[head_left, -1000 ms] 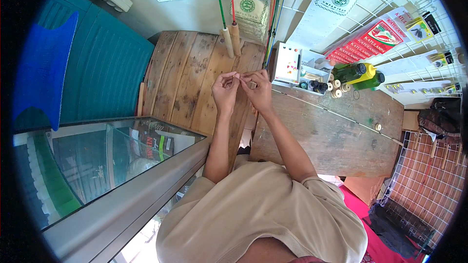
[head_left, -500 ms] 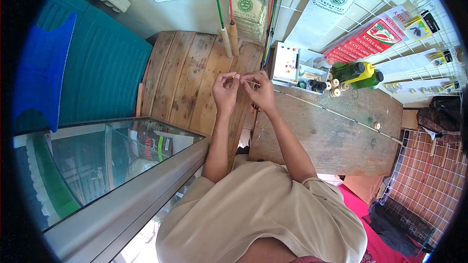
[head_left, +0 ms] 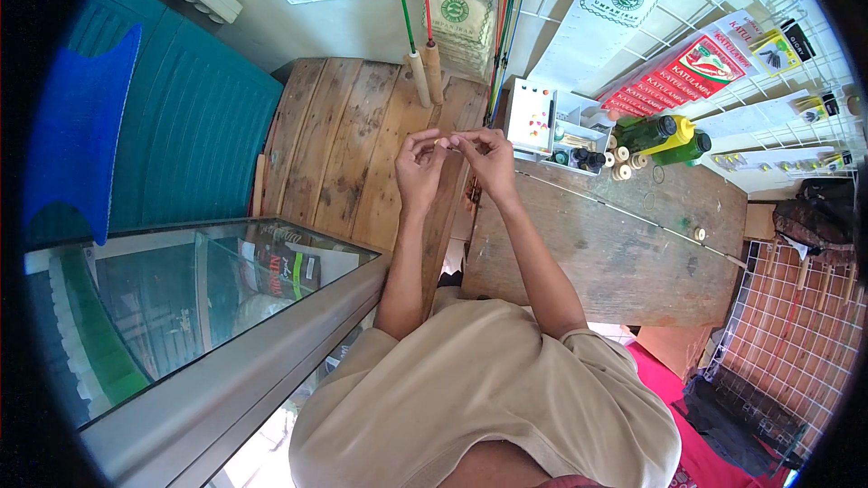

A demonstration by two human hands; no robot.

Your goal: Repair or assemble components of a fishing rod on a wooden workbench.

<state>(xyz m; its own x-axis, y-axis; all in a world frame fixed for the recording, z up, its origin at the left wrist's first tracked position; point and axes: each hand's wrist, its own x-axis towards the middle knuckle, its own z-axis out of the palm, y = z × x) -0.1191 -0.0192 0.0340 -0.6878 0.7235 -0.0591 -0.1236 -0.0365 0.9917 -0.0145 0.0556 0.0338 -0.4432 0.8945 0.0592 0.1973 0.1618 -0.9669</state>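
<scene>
Both my hands meet over the plank top at the centre. My left hand (head_left: 419, 172) pinches the tip end of a thin pale rod (head_left: 615, 203), where a tiny yellowish bit shows; its detail is too small to make out. My right hand (head_left: 488, 167) is closed on that same end, its thumb and forefinger touching my left fingertips. The rod stretches to the right over the darker wooden table (head_left: 579, 262), a small ring or spool (head_left: 699, 234) near its far part and its handle (head_left: 737, 261) at the table's right edge.
Upright rods (head_left: 425, 81) stand at the back. A white compartment box (head_left: 532, 122), wooden spools (head_left: 620, 163) and green bottles (head_left: 678, 149) sit at the back right, below wire-grid wall displays (head_left: 678, 72). A glass display case (head_left: 208, 316) borders the left; a wire rack (head_left: 782, 325) is at the right.
My right fingers have shifted left and rotated over the rod's end, covering more of it and closing in on my left fingertips. The rod has moved very slightly.
</scene>
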